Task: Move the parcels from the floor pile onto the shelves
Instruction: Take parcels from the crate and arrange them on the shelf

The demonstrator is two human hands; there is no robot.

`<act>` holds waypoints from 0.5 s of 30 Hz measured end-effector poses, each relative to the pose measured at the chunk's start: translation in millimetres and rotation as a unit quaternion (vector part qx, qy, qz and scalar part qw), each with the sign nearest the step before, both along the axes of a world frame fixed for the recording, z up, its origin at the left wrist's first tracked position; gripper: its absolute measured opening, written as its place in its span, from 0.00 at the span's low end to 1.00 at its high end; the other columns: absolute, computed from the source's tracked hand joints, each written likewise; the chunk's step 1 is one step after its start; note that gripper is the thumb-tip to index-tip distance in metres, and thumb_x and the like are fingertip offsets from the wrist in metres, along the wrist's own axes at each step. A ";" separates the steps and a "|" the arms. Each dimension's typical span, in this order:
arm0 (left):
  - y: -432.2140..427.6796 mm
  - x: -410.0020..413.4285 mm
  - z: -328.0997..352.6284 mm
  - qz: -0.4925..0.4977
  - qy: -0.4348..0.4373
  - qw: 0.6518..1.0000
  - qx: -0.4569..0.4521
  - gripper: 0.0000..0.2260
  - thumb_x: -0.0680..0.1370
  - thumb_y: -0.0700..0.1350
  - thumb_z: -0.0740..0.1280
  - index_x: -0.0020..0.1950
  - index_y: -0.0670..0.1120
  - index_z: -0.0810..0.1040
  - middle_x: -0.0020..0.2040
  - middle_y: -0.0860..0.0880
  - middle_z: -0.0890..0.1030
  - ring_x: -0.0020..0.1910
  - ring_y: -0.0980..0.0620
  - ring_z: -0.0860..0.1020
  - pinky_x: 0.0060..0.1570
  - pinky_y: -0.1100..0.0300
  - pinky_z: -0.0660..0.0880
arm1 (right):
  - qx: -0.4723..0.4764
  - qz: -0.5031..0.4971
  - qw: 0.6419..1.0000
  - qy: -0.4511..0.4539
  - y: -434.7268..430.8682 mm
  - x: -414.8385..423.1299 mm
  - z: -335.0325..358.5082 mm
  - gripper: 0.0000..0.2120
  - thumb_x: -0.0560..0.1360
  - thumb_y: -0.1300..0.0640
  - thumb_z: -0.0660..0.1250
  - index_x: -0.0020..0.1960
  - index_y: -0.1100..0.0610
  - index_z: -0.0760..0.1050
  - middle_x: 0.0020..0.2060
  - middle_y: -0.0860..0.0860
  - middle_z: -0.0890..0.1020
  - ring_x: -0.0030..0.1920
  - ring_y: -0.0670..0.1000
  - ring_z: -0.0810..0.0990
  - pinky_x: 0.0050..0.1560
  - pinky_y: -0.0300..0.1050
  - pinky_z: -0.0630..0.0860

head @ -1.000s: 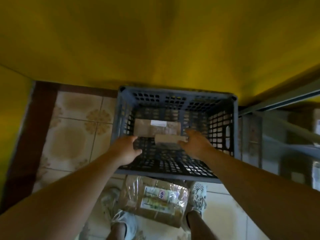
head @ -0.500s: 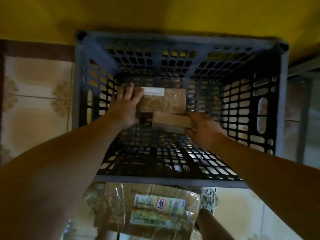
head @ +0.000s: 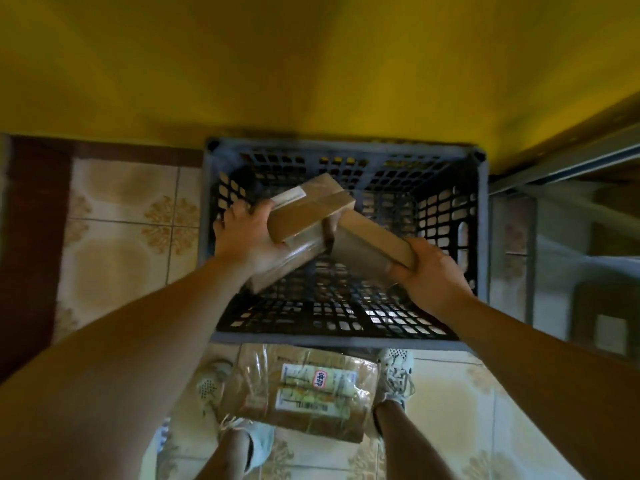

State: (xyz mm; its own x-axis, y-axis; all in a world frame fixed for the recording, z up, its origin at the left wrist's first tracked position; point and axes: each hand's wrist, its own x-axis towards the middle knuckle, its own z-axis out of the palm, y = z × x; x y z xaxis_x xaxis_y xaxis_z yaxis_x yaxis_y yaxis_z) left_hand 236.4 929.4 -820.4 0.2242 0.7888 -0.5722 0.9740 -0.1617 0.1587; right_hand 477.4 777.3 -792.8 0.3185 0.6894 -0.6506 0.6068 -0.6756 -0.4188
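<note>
My left hand point(head: 246, 233) grips a taped brown parcel with a white label point(head: 308, 209), tilted and lifted above the floor of the dark blue plastic crate point(head: 346, 341). In my right hand point(head: 427, 271) is a second, flatter brown parcel point(head: 370, 242), also raised inside the crate, its far end close to the first parcel. A larger parcel wrapped in clear plastic with printed labels point(head: 304, 389) lies on the tiled floor between my feet, just in front of the crate.
The crate stands against a yellow wall point(head: 311, 64). A grey metal shelf unit point(head: 568, 209) holding dim boxes stands at the right. Patterned beige floor tiles point(head: 121, 220) spread to the left, bordered by a dark brown strip.
Both hands reached down into the crate, closed on the two parcels lying at its bottom, and have lifted and tilted them upward. My head has pulled back from the crate.
</note>
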 end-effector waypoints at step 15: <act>-83.7 -53.2 370.6 0.347 -0.226 0.910 0.028 0.34 0.63 0.63 0.73 0.65 0.56 0.69 0.59 0.53 0.73 0.59 0.49 0.74 0.57 0.49 0.75 | 0.188 -0.045 0.980 0.054 -29.5 -59.8 351.0 0.21 0.77 0.47 0.69 0.67 0.54 0.73 0.63 0.48 0.67 0.62 0.44 0.67 0.60 0.35 0.61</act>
State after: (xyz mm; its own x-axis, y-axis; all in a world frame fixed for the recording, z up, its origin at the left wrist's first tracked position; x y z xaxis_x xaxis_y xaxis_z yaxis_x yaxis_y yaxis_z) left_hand 183.1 845.7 -449.7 -0.1372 0.8555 -0.4993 0.6825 0.4470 0.5782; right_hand 417.6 747.8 -441.8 0.3327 0.8592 -0.3888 0.4909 -0.5098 -0.7065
